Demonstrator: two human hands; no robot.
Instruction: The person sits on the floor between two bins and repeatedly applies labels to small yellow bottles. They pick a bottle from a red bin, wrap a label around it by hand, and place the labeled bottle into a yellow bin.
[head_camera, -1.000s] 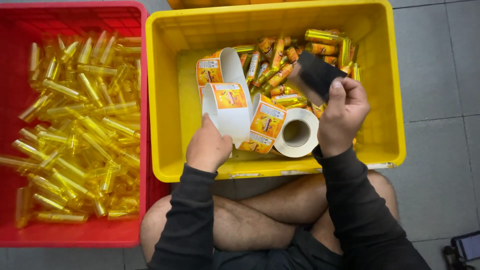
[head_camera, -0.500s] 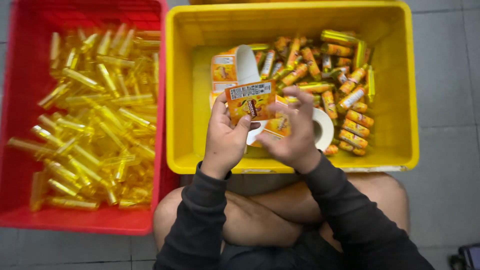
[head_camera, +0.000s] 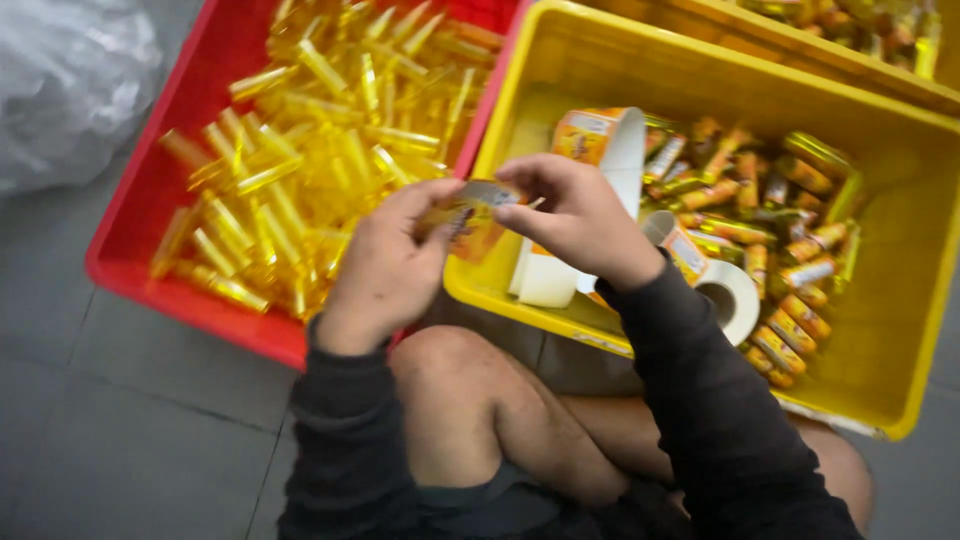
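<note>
yellow crate (head_camera: 890, 390) holds labelled tubes (head_camera: 790, 280); red crate (head_camera: 150, 190) holds bare ones; both hands (head_camera: 390, 265) pinch a label (head_camera: 472, 215).

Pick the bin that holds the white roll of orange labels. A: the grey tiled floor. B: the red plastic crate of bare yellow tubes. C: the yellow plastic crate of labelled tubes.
C: the white roll of orange labels lies inside the yellow plastic crate, beside the labelled tubes.

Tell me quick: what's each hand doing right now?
Left hand: closed on the small tube.
Right hand: pinching the same tube's label end.
</note>
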